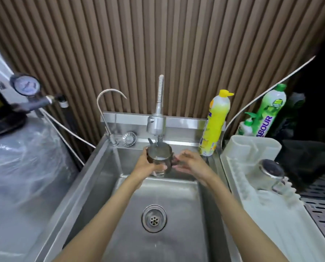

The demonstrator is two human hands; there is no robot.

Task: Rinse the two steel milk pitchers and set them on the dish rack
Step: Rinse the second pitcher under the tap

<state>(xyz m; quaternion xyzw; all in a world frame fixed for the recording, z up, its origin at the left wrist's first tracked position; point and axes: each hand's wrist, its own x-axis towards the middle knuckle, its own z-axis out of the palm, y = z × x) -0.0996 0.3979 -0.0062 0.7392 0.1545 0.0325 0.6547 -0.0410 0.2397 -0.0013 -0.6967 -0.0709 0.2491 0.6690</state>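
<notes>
A steel milk pitcher [160,155] is held upright under the spout of the main tap [156,121], over the back of the steel sink [93,178]. My left hand [146,164] wraps around its left side and bottom. My right hand [189,162] is at its right side, fingers on the handle. Water or milky liquid shows inside it. The second steel pitcher [269,174] lies upside down on the white dish rack [252,208] to the right of the sink.
A thin gooseneck tap [108,114] and a sink strainer [129,139] sit at the back left. A yellow bottle [215,123] and green detergent bottles [267,110] stand at the back right. The drain [154,218] is mid-basin. A plastic-wrapped tank [25,157] fills the left.
</notes>
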